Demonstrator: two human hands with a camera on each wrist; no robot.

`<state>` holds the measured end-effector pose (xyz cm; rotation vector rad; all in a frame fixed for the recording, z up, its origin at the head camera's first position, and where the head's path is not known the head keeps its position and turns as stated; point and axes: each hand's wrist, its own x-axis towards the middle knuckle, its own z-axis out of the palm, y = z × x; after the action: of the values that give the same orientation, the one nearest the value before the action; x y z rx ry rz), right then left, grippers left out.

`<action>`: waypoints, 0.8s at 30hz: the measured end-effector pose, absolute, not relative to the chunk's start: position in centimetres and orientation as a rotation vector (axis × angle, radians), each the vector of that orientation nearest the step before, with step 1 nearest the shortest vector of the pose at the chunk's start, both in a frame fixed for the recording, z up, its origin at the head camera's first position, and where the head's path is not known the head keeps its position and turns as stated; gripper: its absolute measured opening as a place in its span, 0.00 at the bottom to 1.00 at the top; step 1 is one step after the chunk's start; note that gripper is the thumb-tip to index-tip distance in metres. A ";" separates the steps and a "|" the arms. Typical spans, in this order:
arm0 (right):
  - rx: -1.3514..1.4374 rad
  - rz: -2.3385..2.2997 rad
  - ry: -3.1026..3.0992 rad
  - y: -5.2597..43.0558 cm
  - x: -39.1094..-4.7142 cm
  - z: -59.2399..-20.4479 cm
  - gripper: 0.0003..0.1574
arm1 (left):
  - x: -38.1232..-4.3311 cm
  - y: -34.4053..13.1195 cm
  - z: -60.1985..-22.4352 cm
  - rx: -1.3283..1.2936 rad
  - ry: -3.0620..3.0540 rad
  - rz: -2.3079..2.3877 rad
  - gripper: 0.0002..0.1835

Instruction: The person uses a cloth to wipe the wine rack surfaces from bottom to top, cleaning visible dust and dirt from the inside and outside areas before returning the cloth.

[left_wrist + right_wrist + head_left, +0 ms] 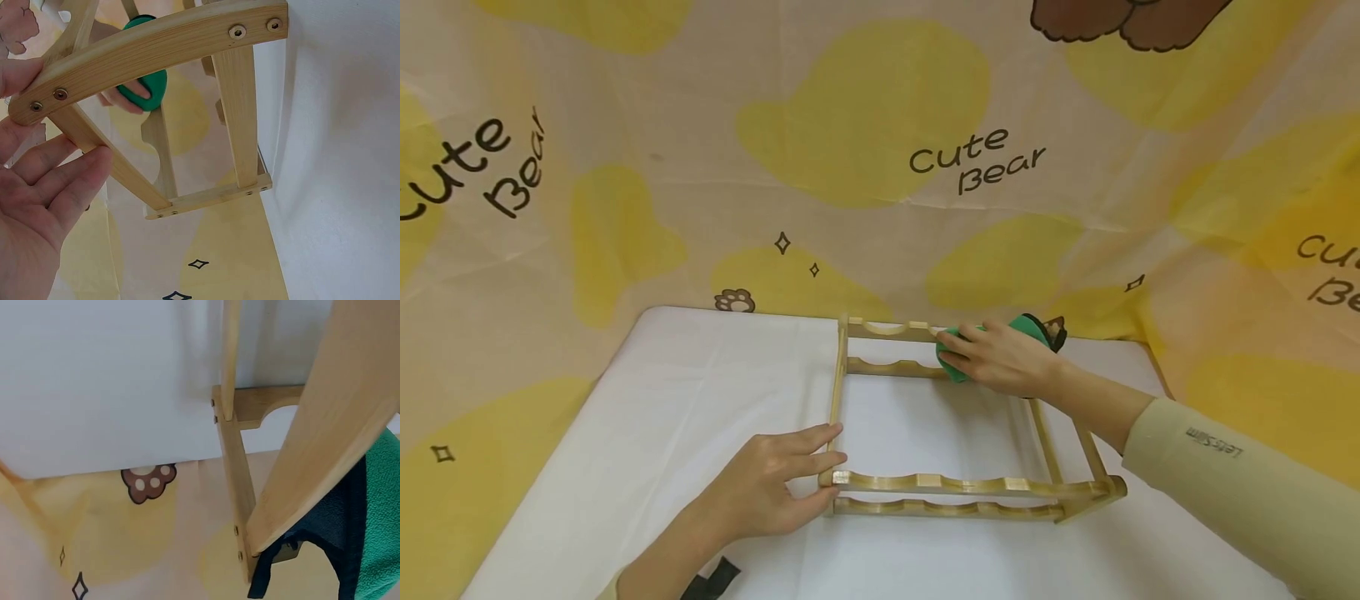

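Note:
A light wooden rack [928, 482] with scalloped rails stands on the white table. My left hand [778, 483] grips its near left corner, thumb on one side of the frame and fingers on the other; in the left wrist view screw heads dot the end bar [156, 59]. At the far rail, my right hand [1003, 358] holds a green terry cloth [1028, 327] with black edging, fingers bent over it against the rail. The right wrist view shows the cloth's dark inner side and black strap [261, 575] hanging beside a wooden bar [325, 431].
The white tabletop [700, 392] extends left of the rack. Behind it hangs a yellow and beige curtain [865, 125] with printed lettering and paw marks. A black strap-like piece [718, 577] lies by the left forearm at the front.

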<state>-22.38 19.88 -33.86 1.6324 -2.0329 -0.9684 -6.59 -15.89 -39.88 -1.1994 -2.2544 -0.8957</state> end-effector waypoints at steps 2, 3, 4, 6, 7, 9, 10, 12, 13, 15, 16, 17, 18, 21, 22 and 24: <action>1.637 -0.955 -2.036 19.5 -22.4 -33.8 0.35 | -6.6 -15.9 -39.9 -1.200 -2.253 -0.898 0.17; 1.637 -0.950 -2.032 19.3 -22.4 -33.8 0.35 | -6.6 -15.9 -39.9 -1.200 -2.252 -0.900 0.17; 1.637 -0.943 -2.025 19.1 -22.4 -33.8 0.34 | -6.6 -15.9 -39.9 -1.199 -2.251 -0.899 0.17; 1.639 -0.927 -2.007 18.6 -22.4 -33.8 0.34 | -6.6 -15.9 -39.8 -1.198 -2.252 -0.903 0.17; 1.641 -0.921 -1.993 18.3 -22.4 -33.9 0.33 | -6.6 -15.9 -39.8 -1.202 -2.244 -0.901 0.17; 1.642 -0.917 -1.973 17.8 -22.4 -33.9 0.33 | -6.6 -15.9 -39.9 -1.207 -2.234 -0.900 0.17; 1.643 -0.916 -1.966 17.6 -22.4 -33.9 0.33 | -6.7 -15.9 -39.9 -1.210 -2.228 -0.899 0.17; 1.644 -0.925 -1.957 17.1 -22.4 -34.0 0.32 | -6.7 -15.9 -40.0 -1.216 -2.214 -0.895 0.18; 1.645 -0.929 -1.958 16.9 -22.4 -33.9 0.32 | -6.7 -15.8 -40.0 -1.220 -2.208 -0.892 0.18; 1.642 -0.936 -1.955 16.5 -22.4 -33.8 0.33 | -6.7 -15.8 -40.0 -1.221 -2.207 -0.889 0.19; 1.640 -0.939 -1.953 16.3 -22.4 -33.7 0.33 | -6.7 -15.8 -40.0 -1.220 -2.208 -0.884 0.19; 1.637 -0.941 -1.948 16.1 -22.4 -33.7 0.32 | -6.7 -15.8 -40.0 -1.220 -2.208 -0.880 0.19; 1.634 -0.941 -1.941 15.8 -22.3 -33.6 0.32 | -6.7 -15.9 -39.9 -1.220 -2.211 -0.877 0.19; 1.623 -0.943 -1.909 14.8 -22.3 -33.7 0.30 | -6.7 -15.9 -39.9 -1.217 -2.218 -0.871 0.20; 1.620 -0.940 -1.899 14.4 -22.3 -33.7 0.30 | -6.7 -15.9 -39.9 -1.217 -2.220 -0.870 0.20; 1.620 -0.938 -1.882 13.7 -22.3 -33.9 0.28 | -6.7 -15.9 -39.9 -1.217 -2.220 -0.870 0.19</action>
<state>-22.28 13.71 -33.90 1.6202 -1.8819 -0.9383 -6.66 -15.90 -39.90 -1.2168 -2.2199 -0.8695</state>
